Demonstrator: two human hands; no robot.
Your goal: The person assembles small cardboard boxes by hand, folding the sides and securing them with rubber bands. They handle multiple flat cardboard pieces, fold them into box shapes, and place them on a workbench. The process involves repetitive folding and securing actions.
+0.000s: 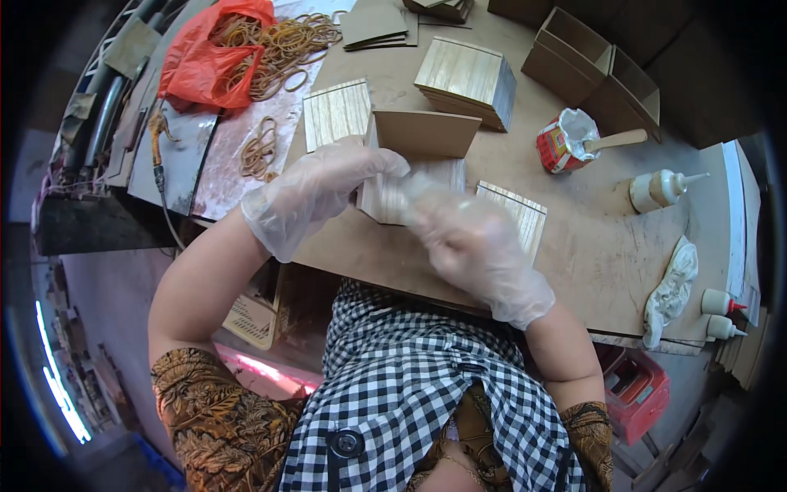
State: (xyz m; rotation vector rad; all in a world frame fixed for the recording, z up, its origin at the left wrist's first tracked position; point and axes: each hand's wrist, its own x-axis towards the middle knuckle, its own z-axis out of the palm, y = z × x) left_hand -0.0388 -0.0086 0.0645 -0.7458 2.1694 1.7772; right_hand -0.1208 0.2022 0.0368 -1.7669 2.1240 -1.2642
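Observation:
A small half-assembled box (426, 168) stands at the near edge of the table in front of me, with pale wood-grain panels and a brown board standing up at its back. My left hand (324, 184), in a clear plastic glove, grips its left side, fingers reaching over the top edge. Close to its front right is my right hand (471, 238), gloved too and smeared by motion; what its fingers hold is unclear. A wood-grain panel (338, 111) lies to the left of the box, and another panel (522, 209) lies partly under my right hand.
A stack of wood-grain panels (461, 74) sits behind the box. Rubber bands (283, 45) spill from a red plastic bag (205, 66). To the right are a glue tub (566, 143) with a handled tool, a squeeze bottle (652, 193), a rag (672, 287) and brown boxes (574, 61).

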